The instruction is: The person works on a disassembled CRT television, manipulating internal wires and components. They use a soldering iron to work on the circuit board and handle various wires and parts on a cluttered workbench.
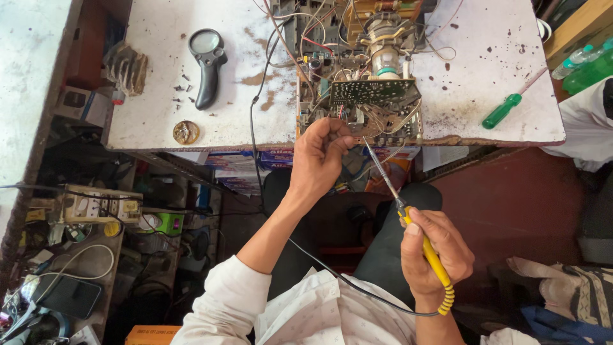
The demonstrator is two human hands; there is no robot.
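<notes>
At the near bench edge: the left hand (317,160) pinches something small, wire or solder too fine to tell, against the front of the circuit board chassis (357,105).
Left grip: fingers curled nearly shut, thumb and forefinger tips together just beside the board's lower edge.
Right grip: the right hand (437,252) is wrapped fully round the yellow handle of a soldering iron (408,214), held like a pen.
Iron: its metal shaft slants up and left from the right grip, the tip reaching the board edge right next to the left fingertips.
Board: tilted upright on the white bench (159,96), beyond both grips, a tangle of coloured wires across it and a round tube neck with a coil (385,45) behind.
Doing it well: by my judgement the tip wants to rest steadily on one joint only, with the left fingers kept clear of the hot shaft and the loose wires pushed aside.
In the way: the wire tangle crowds the spot between the two grips; the iron's black cord (345,278) runs across the lap below the right grip and could drag.
Left of the left grip: a black magnifying glass (205,64), small screws (182,86) and a round brass-coloured tin (186,132) lie well apart.
Right of the right grip's line: a green-handled screwdriver (507,108) lies on the bench, near its corner.
Under the bench: shelves of clutter, a power strip (102,206) and a dark phone (67,296), far left of both grips.
</notes>
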